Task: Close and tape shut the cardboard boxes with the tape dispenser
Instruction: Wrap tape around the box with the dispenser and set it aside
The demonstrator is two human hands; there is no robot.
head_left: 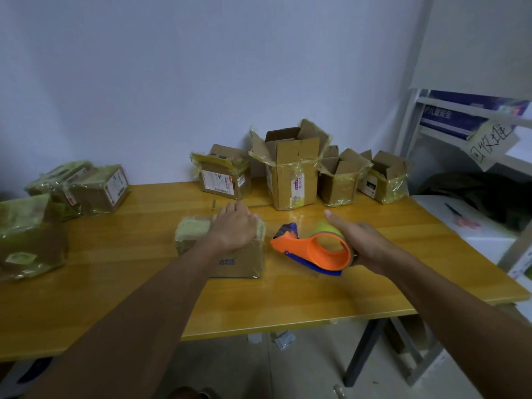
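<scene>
Four open-flapped boxes [290, 168] stood beyond my hands, taped ones [95, 188] off to my left. My left hand [234, 226] pressed flat, fingers straight, on the closed box [239, 260]; just beside it, my right hand [365, 243] gripped the tape dispenser [313, 249].

Two bare forearms reach forward from the bottom of the frame. The left hand [233, 226] lies palm down, fingers straight and close together, pressing flat on what is under it. The right hand [361, 240] is turned on its side, index finger stretched forward, the other fingers and thumb wrapped round the tape dispenser [313, 249] it holds.
</scene>
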